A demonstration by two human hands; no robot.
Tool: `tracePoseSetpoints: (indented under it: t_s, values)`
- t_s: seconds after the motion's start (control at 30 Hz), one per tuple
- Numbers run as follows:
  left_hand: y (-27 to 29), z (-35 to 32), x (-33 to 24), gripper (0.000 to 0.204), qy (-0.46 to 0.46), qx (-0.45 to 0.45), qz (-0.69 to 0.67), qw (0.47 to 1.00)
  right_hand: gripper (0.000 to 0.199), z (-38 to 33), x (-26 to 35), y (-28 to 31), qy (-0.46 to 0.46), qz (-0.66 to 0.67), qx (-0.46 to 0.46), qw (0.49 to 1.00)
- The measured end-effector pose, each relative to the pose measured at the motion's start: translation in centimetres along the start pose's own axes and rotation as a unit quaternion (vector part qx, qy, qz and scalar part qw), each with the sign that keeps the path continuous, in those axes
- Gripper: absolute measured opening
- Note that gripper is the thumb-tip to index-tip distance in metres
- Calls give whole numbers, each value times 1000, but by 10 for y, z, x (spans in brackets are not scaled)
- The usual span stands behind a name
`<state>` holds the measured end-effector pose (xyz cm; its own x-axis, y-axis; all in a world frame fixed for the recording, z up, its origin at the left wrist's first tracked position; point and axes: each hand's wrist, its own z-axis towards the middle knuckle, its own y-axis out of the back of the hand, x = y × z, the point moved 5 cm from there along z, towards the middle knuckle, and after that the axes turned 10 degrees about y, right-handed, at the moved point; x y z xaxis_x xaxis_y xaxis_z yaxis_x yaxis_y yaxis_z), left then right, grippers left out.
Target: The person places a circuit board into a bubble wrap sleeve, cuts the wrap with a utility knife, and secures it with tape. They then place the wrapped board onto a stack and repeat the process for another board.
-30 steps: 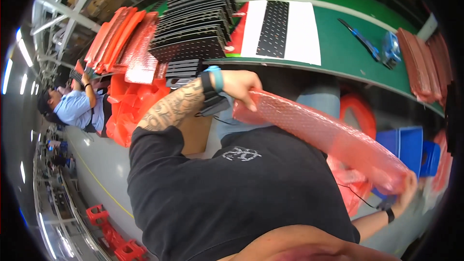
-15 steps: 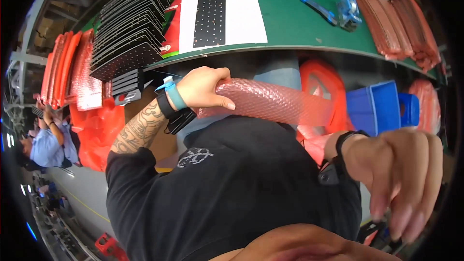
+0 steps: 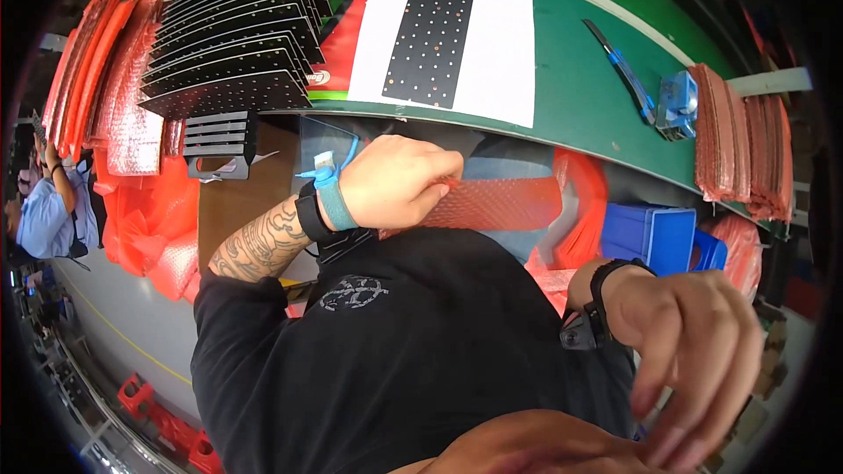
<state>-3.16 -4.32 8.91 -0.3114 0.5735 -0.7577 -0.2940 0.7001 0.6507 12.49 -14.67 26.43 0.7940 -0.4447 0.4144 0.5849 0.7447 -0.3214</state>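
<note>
My left hand [image 3: 399, 180] is closed, thumb and fingers pinching one end of a pink bubble-wrap bag [image 3: 500, 202]. The bag stretches to the right, in front of my black shirt and below the bench edge. My right hand [image 3: 698, 342] is raised at the lower right, near the camera and slightly blurred. Its fingers point down, the thumb apart from them, and nothing shows in them. On the bench beyond lies a black board with rows of small dots [image 3: 432, 31], on a white sheet [image 3: 502, 53].
Several black boards [image 3: 237, 53] stand in a rack at the left, beside pink bubble bags [image 3: 123, 92]. Toward the right lie a blue-handled knife [image 3: 628, 79], a blue tape dispenser [image 3: 676, 105] and stacked pink bags [image 3: 724, 140]. A blue bin [image 3: 645, 233] sits below. Another person [image 3: 53, 211] is far left.
The view has shifted, so the bench items sit farther right. My left hand has turned and closed more tightly on the bag's end; the bag looks flatter. My right hand appears slightly lower and farther left.
</note>
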Motion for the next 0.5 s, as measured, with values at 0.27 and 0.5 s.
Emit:
tracePoseSetpoints:
  t_s: [0.27,0.5]
  values:
    - [12,22,-14,13,-52,-24,-9,998,15,-94,-80,90,-237,-598,-157,749]
    - [35,7,25,20,95,46,51,993,15,-128,-54,116,-531,-412,-11,741]
